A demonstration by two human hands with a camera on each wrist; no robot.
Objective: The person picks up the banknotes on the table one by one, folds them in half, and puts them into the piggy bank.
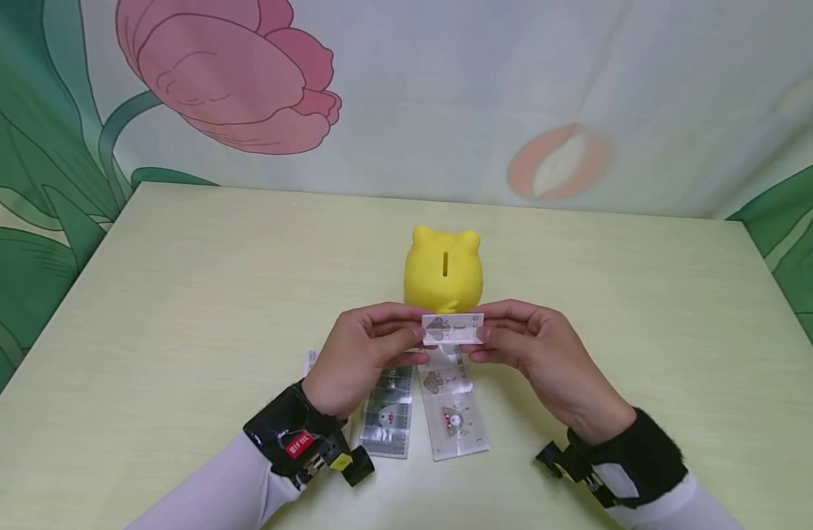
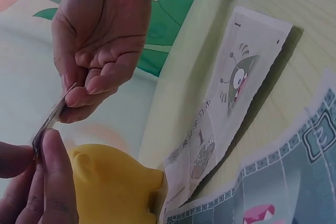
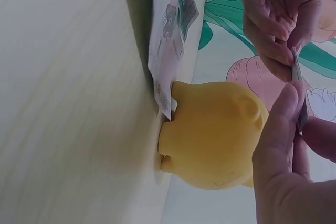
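Both hands pinch a small folded play banknote [image 1: 453,329] by its two ends, held up just in front of a yellow piggy bank [image 1: 444,276]. My left hand [image 1: 373,350] has its thumb and fingers on the left end; my right hand [image 1: 535,353] grips the right end the same way. Edge-on in the left wrist view, the folded note [image 2: 50,116] looks thin and layered. The piggy bank's coin slot [image 1: 445,264] faces up toward the head camera. Below the hands, a pale play banknote [image 1: 454,412] and a dark one [image 1: 388,416] lie on the table.
Another note [image 1: 311,358] shows partly from behind the left hand. The pale wooden table [image 1: 181,309] ends at a printed cloth backdrop [image 1: 413,96] with flowers and leaves. Black straps with small cameras [image 1: 618,471] sit on both wrists.
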